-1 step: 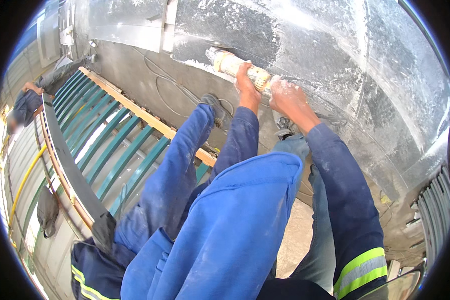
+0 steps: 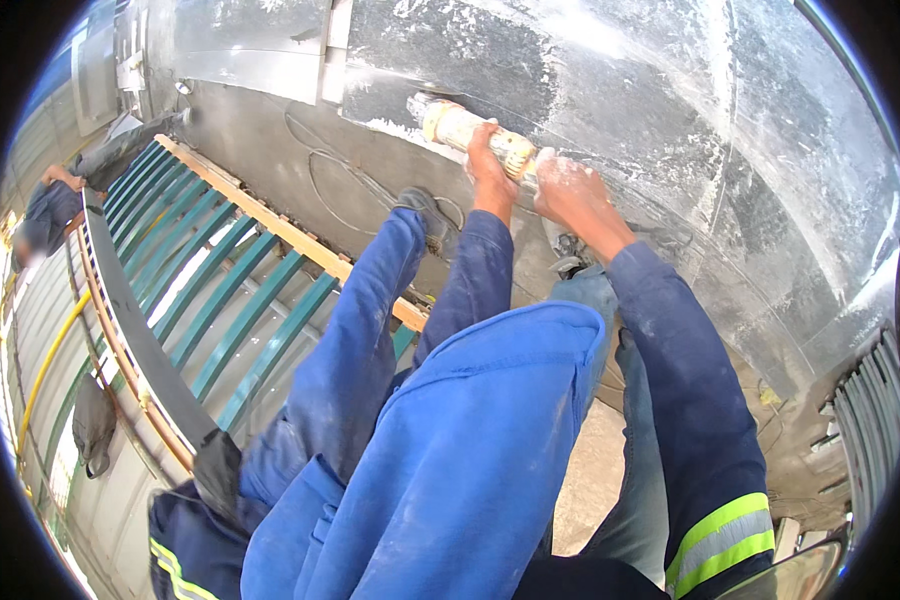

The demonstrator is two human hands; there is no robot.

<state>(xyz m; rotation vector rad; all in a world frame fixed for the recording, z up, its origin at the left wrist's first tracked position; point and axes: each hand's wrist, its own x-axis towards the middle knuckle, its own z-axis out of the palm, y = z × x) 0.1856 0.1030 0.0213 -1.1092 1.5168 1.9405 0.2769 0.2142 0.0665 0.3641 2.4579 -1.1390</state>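
Observation:
A dusty, pale yellow angle grinder (image 2: 456, 126) lies at a slant across the near left edge of a grey metal sheet (image 2: 630, 90), its head at the upper left. My left hand (image 2: 490, 175) is closed around the middle of its body. Behind it, my right hand (image 2: 575, 192), whitened with dust, grips the rear end. The grinder's disc is mostly hidden beneath the head. White powder lies in patches and streaks over the sheet.
To the left stands a rack of green metal slats (image 2: 225, 290) with a wooden rail (image 2: 260, 215). A cable (image 2: 345, 165) loops on the floor. Another person (image 2: 55, 205) is at the far left. Grey slats (image 2: 875, 420) are stacked at the right.
The view has shifted slightly, and the grinder and both hands appear a little farther left. Both hands keep the same grip.

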